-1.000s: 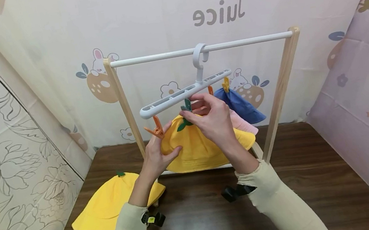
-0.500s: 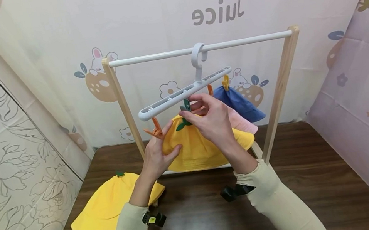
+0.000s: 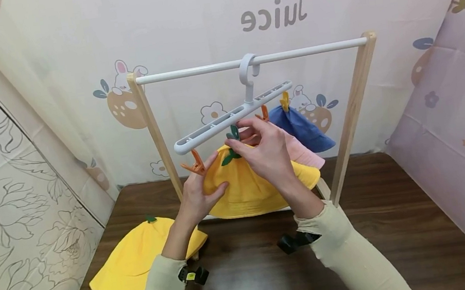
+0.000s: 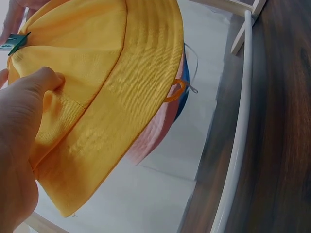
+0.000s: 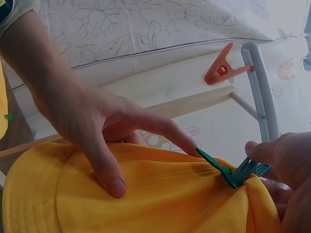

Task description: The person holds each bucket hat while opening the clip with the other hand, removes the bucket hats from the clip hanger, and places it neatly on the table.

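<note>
A yellow bucket hat with a green leaf on its crown hangs below the white hanger. My left hand grips its left side, the thumb pressed on the front of the crown. At the top, my right hand pinches a green clothespin between thumb and fingers. In the right wrist view that clothespin sits right at the crown beside the leaf. An orange clothespin dangles from the hanger's near end, by my left fingers.
Behind hang a pink hat and a blue hat, the blue one from a yellow clothespin. The hanger hooks over the white rod of a wooden rack. Another yellow hat lies on the table at the left.
The hanger's far end has risen slightly, and more of the orange clothespin above the pink hat shows. Both hands stay almost in place on the hat and the green clothespin.
</note>
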